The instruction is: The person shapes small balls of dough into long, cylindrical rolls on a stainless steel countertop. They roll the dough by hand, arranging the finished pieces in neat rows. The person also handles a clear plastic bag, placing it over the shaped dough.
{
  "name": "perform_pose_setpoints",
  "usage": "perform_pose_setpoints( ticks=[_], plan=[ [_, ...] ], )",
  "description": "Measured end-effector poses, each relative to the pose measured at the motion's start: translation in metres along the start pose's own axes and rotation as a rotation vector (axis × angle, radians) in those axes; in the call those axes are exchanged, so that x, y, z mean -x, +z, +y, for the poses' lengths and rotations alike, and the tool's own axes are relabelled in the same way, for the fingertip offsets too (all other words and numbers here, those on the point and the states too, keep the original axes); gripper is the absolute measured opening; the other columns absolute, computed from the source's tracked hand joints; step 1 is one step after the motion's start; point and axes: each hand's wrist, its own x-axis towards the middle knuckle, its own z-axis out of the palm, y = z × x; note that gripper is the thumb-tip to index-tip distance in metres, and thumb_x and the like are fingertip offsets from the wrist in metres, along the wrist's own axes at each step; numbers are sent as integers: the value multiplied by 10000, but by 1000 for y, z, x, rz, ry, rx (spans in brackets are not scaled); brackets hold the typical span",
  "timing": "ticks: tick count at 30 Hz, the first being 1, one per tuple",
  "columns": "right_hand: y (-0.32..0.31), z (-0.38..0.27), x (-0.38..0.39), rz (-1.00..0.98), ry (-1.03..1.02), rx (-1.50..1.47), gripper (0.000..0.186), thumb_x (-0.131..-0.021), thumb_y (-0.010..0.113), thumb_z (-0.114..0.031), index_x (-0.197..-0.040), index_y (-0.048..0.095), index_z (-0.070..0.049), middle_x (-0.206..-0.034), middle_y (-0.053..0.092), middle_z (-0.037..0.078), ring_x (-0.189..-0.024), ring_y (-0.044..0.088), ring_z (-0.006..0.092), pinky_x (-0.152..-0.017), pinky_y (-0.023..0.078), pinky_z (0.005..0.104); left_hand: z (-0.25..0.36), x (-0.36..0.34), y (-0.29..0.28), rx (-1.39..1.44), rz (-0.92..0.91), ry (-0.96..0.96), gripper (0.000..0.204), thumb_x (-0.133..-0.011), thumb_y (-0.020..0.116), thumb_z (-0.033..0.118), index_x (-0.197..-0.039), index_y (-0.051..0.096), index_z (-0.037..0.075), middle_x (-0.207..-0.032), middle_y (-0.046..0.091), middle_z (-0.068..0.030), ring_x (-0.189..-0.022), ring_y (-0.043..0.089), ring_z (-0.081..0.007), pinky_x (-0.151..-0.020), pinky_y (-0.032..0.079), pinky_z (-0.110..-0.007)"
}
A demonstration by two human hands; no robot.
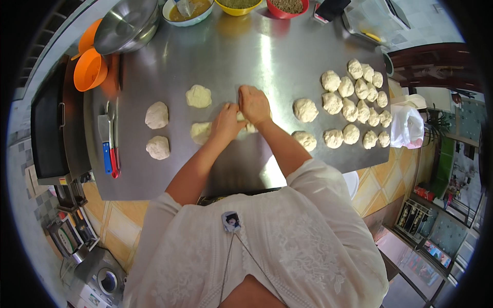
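Note:
Pale dough (250, 127) lies on the metal table at the middle, mostly hidden beneath my hands. My left hand (227, 123) is closed with its fingers curled down on this dough. Beside it, my right hand (255, 105) is bunched, pressing on the same dough from the far side. To the left of my left hand rests a flattened dough piece (201, 132), partly covered by the wrist. A round flattened dough piece (198, 96) sits farther away. Two dough balls, one far (156, 115) and one near (157, 148), are at the left.
Several dough balls (350, 110) stand in rows on the right. A spatula (106, 138) and a red-handled tool (115, 154) lie at the left edge. Orange bowls (90, 70), a steel bowl (127, 28), a bowl of yellowish liquid (188, 21) and a phone (331, 9) line the back.

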Motion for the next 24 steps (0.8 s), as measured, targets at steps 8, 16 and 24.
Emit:
perform_pose_setpoints(
  ticks=[8, 16, 24],
  plan=[
    [-14, -33, 119, 1, 81, 94, 97, -892, 625, -178, -970, 615, -122, -801, 638, 108, -708, 643, 314, -602, 521, 446, -38, 83, 32, -182, 154, 621, 200, -826, 595, 4, -985, 704, 58, -1061, 646, -114, -1052, 594, -337, -939, 477, -429],
    [2, 9, -33, 79, 20, 42, 300, -843, 593, -206, -1120, 592, -92, -1076, 606, 98, -1066, 568, 294, -886, 457, 485, 35, -42, 1, 38, 481, 467, 454, -929, 517, 109, -1377, 521, 29, -1444, 491, -184, -1302, 463, -398, -1083, 364, -475],
    [-24, -3, 93, -312, 196, 154, 584, -964, 484, -333, -1487, 438, -78, -1594, 351, 75, -1514, 217, 296, -1174, 165, 606, -8, 16, 66, -150, 105, 465, 672, -956, 451, 411, -1499, 393, 19, -1605, 318, -148, -1506, 249, -312, -1173, 160, -577]
  ],
)
